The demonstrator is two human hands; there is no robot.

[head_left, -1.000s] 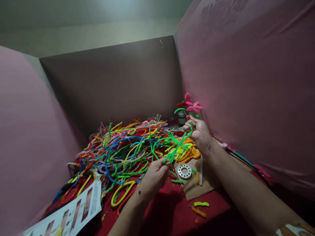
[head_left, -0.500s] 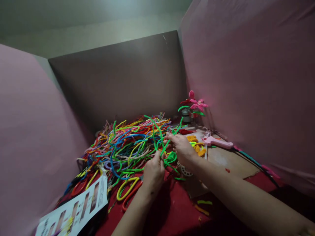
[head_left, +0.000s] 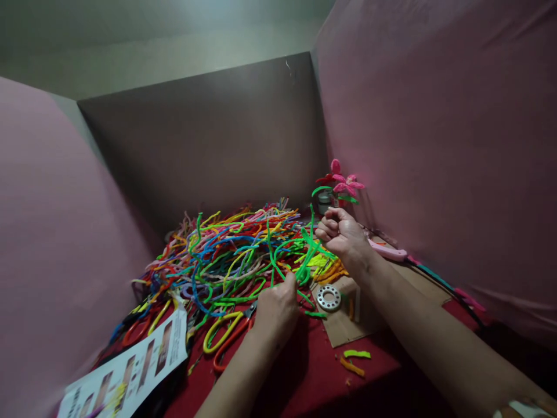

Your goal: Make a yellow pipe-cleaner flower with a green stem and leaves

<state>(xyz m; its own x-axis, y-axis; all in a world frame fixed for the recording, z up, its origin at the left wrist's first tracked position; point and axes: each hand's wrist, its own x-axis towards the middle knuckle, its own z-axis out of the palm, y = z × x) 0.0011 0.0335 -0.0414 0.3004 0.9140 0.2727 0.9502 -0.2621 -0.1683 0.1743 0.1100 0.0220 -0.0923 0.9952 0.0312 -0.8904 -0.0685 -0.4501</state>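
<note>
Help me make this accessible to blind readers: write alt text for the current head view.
Two bare hands work with green fuzzy stems: the left hand pinches them, the right hand is curled beside them. Around them are a multicoloured pile of stems, scissors, a metal ring and a pink flower.

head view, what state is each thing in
left hand, closed on green pipe cleaners
right hand, fingers curled shut
pipe cleaner pile, tangled
scissors, lying down; blade opening unclear
metal ring, flat on cardboard
pink flower, upright, petals spread
printed sheet, unfolded
</note>
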